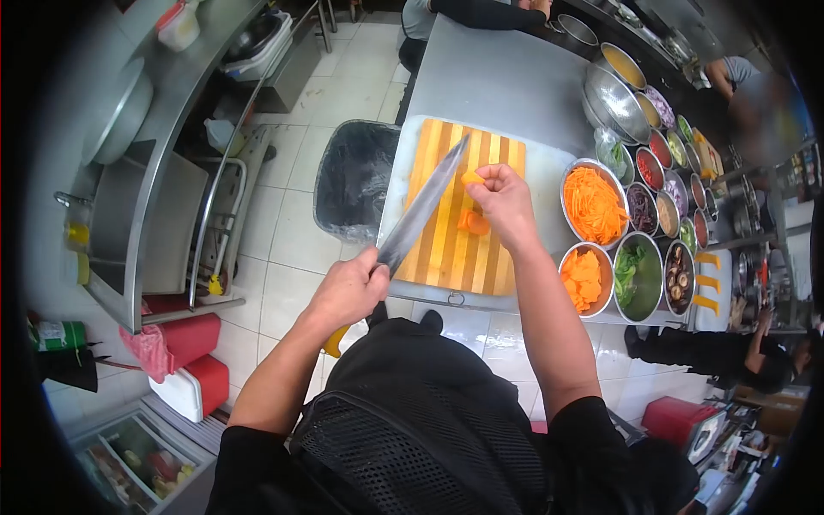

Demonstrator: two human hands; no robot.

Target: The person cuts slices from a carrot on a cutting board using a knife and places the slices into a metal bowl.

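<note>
My left hand (348,287) is wrapped round the handle of a large kitchen knife (425,202). The long blade slants up across the left part of a striped wooden cutting board (500,266), its tip near the far edge. Between the thumb and fingers of my right hand (502,203) is a small orange carrot piece (471,178), held over the board to the right of the blade. Just below that hand, more carrot pieces (473,222) lie on the wood, apart from the knife.
Right of the board stand bowls of shredded carrot (594,206), sliced carrot (582,280), green leaves (635,273) and mushrooms (679,275). Several more ingredient bowls sit beyond. A black-lined bin (354,180) adjoins the table's left side. Another person's dark sleeve (481,13) rests at the far end.
</note>
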